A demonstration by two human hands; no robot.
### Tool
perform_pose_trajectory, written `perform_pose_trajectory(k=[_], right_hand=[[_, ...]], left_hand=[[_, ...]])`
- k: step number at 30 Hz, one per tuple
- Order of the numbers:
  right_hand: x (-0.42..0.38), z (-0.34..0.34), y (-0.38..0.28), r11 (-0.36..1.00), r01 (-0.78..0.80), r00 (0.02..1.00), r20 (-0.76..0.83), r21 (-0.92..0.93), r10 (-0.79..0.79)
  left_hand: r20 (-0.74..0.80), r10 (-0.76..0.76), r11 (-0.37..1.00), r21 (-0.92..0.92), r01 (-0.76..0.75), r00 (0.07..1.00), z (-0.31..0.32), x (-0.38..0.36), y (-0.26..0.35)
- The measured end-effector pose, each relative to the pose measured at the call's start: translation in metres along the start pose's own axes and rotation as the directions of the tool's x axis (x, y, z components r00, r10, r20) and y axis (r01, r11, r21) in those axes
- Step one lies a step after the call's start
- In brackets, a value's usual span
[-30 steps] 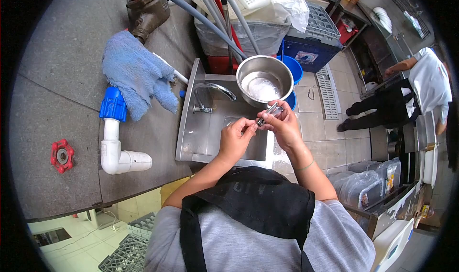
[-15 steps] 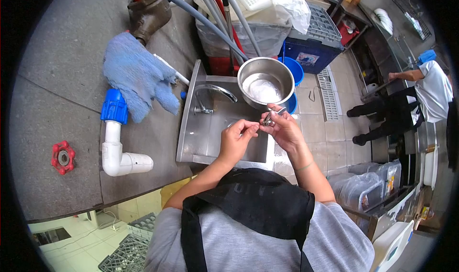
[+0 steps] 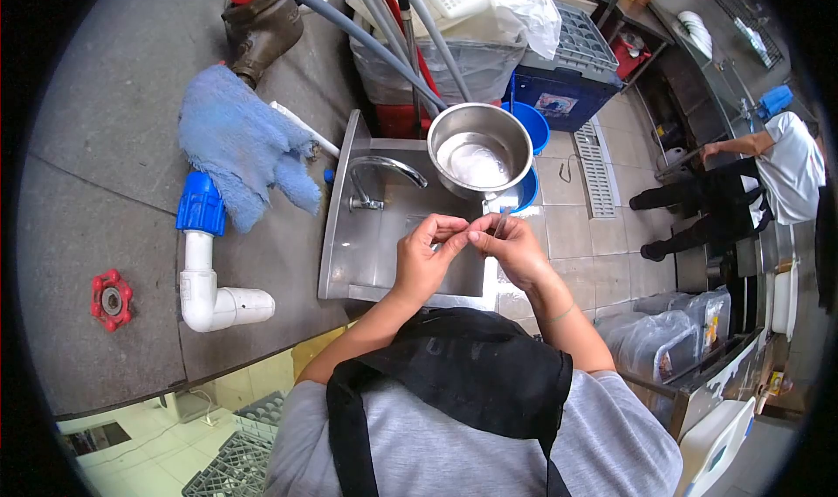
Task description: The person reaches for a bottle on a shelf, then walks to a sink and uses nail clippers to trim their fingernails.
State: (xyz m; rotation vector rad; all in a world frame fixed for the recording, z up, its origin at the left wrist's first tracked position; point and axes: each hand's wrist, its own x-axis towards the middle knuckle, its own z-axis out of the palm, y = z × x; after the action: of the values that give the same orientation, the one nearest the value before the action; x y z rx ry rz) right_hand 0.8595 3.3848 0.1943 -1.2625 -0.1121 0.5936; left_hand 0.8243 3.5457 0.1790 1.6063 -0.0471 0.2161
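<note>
Over the front of the sink, my left hand [image 3: 422, 257] has its fingers curled and the thumb pressed toward the index finger. Its fingertips meet those of my right hand [image 3: 517, 251], also closed in a pinch. Within the right fingers is a small shiny metal tool [image 3: 500, 226], mostly hidden now; only a thin strip shows. Whether the left fingers hold anything is hidden. Below lies the steel sink [image 3: 362, 257] with a curved tap [image 3: 388, 163]. A round steel pot [image 3: 479, 150] stands at its far right corner, just beyond my hands.
On the grey counter at left are a blue cloth [image 3: 240, 139], a white elbow pipe [image 3: 202, 301] and a red valve wheel [image 3: 112, 301]. Blue buckets [image 3: 530, 126] stand behind the pot. A co-worker [image 3: 790, 170] stands at the right; plastic-wrapped containers [image 3: 668, 340] sit nearer me.
My right hand has turned inward and its fingers have closed over the metal tool, which showed plainly before. The left hand has moved slightly left and down. The view has shifted a little.
</note>
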Motion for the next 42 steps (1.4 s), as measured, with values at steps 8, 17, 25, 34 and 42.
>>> perform_pose_trajectory(k=[8, 17, 25, 34, 42], right_hand=[[0.004, 0.005, 0.004, 0.954, -0.176, 0.984, 0.062, 0.243, 0.166], [0.006, 0.008, 0.008, 0.925, -0.211, 0.975, 0.002, 0.315, 0.221], [0.006, 0.006, 0.011, 0.965, -0.147, 0.989, 0.018, 0.217, 0.147], [0.001, 0.000, 0.006, 0.934, -0.144, 0.986, 0.125, 0.327, 0.109], [-0.014, -0.003, -0.016, 0.952, 0.140, 0.983, 0.078, 0.271, -0.166]], left_hand=[[0.176, 0.053, 0.970, 0.224, -0.092, 0.983, -0.016, 0.003, 0.018], [0.091, -0.049, 0.997, 0.065, 0.043, 0.995, -0.010, 0.002, 0.007], [0.133, -0.047, 0.998, 0.057, 0.040, 0.990, -0.015, 0.001, 0.004], [0.115, -0.220, 0.946, -0.217, 0.241, 0.969, -0.017, -0.001, 0.004], [0.248, -0.263, 0.928, -0.201, 0.315, 0.932, -0.020, -0.002, 0.017]])
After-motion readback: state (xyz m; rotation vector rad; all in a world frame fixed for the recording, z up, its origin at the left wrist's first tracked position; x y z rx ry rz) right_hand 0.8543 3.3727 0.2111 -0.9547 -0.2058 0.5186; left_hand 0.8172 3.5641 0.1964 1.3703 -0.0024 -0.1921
